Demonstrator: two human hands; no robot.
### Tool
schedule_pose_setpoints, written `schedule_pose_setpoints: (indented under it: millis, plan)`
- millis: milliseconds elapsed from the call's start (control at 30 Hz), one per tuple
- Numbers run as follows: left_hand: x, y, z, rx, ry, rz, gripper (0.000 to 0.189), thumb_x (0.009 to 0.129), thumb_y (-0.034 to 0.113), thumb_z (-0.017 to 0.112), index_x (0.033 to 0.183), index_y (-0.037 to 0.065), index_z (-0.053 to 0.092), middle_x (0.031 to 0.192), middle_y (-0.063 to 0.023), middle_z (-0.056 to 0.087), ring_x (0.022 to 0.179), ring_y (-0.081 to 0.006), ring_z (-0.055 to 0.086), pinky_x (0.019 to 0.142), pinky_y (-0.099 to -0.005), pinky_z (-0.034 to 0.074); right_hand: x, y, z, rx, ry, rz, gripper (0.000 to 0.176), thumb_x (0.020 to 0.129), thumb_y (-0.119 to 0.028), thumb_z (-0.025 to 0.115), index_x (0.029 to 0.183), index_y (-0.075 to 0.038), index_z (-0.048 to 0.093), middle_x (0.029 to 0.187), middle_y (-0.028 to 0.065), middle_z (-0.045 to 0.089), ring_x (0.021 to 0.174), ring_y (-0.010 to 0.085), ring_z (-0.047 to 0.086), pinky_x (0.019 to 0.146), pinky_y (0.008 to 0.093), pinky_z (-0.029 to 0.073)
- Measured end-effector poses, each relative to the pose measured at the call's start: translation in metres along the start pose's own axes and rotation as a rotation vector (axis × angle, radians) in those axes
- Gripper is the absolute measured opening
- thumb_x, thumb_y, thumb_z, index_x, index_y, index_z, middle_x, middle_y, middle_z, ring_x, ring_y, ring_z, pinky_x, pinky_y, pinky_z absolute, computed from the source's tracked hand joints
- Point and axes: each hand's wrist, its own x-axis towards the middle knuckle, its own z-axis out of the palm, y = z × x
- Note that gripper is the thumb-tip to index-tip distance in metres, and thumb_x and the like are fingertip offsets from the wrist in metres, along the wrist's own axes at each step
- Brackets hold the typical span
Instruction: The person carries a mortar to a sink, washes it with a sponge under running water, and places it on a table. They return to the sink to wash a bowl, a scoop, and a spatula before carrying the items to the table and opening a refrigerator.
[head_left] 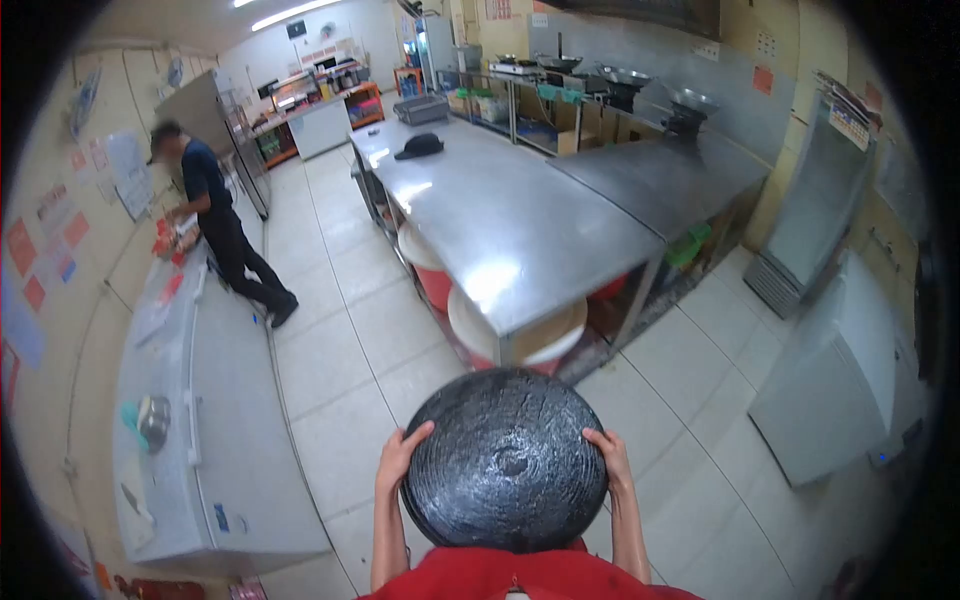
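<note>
Gripping black wok (505, 460) (underside up) with left hand (398, 458), right hand (612, 460).

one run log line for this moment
left hand: on black wok rim | right hand: on opposite rim | wok: underside facing camera | steel table: ahead

Bright overhead light, fisheye-warped edges

No words or numbers are clear enough to read. The red and pink papers (24, 246) on the wall (88, 300), far left of the left hand (397, 462), are too blurry. The orange sign (763, 79) far ahead is too.
</note>
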Motion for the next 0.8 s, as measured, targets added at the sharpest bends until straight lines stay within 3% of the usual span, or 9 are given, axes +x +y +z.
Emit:
schedule_pose_setpoints:
  millis: [67,200,267,367,500,633,800]
  plan:
    - [0.059,0.025,0.021,0.031,0.018,-0.091,0.073,0.066,0.049,0.065,0.098,-0.015,0.05,0.09,-0.021,0.057,0.085,-0.0224,0.056,0.076,-0.0305,0.042,0.068,-0.038,0.014,-0.154,-0.07,0.171,0.041,0.066,-0.029,0.07,0.084,0.005,0.056,0.074,0.0079,0.058,0.063,0.0129,0.055,0.057,0.0234,0.043]
    - [0.102,0.067,0.044,0.001,0.09,-0.113,0.071,0.067,0.049,0.064,0.097,-0.013,0.051,0.09,-0.0186,0.057,0.084,-0.0212,0.055,0.074,-0.0289,0.042,0.129,-0.083,0.038,-0.065,-0.121,0.174,0.036,0.068,-0.026,0.069,0.082,0.004,0.057,0.074,0.0061,0.059,0.062,0.0118,0.055,0.058,0.0229,0.042]
    - [0.129,0.106,0.058,-0.068,-0.009,-0.153,0.07,0.068,0.05,0.063,0.097,-0.012,0.051,0.091,-0.0186,0.057,0.084,-0.0214,0.055,0.075,-0.0289,0.042,0.167,-0.104,0.044,-0.074,-0.122,0.202,0.036,0.068,-0.026,0.069,0.083,0.004,0.057,0.075,0.0066,0.059,0.062,0.012,0.055,0.058,0.023,0.042]
    - [0.189,0.115,0.079,-0.047,-0.046,-0.148,0.07,0.068,0.05,0.063,0.097,-0.012,0.051,0.091,-0.0188,0.056,0.084,-0.0214,0.054,0.075,-0.0286,0.042,0.212,-0.11,0.049,-0.034,-0.09,0.2,0.039,0.068,-0.027,0.069,0.085,0.006,0.057,0.077,0.0088,0.059,0.065,0.0132,0.056,0.059,0.0237,0.043]
    - [0.279,0.126,0.107,-0.018,-0.154,-0.171,0.073,0.069,0.051,0.062,0.098,-0.015,0.049,0.094,-0.0203,0.056,0.085,-0.0229,0.055,0.075,-0.0295,0.042,0.265,-0.107,0.053,-0.029,0.05,0.23,0.044,0.067,-0.029,0.069,0.086,0.007,0.055,0.077,0.0111,0.059,0.066,0.0154,0.056,0.061,0.0251,0.044]
    - [0.372,0.121,0.132,-0.005,-0.396,-0.248,0.075,0.069,0.053,0.061,0.098,-0.015,0.05,0.096,-0.0216,0.055,0.087,-0.0238,0.055,0.077,-0.0306,0.042,0.293,-0.104,0.069,-0.031,0.229,0.296,0.047,0.067,-0.031,0.069,0.088,0.008,0.054,0.079,0.012,0.058,0.068,0.0165,0.056,0.061,0.0255,0.044]
    - [0.456,0.175,0.162,0.257,-0.481,-0.221,0.073,0.07,0.055,0.057,0.096,-0.012,0.051,0.094,-0.022,0.055,0.087,-0.0242,0.055,0.076,-0.0302,0.041,0.335,-0.105,0.1,-0.004,0.443,0.346,0.049,0.067,-0.032,0.068,0.088,0.009,0.054,0.081,0.0133,0.058,0.071,0.0175,0.056,0.064,0.0259,0.044]
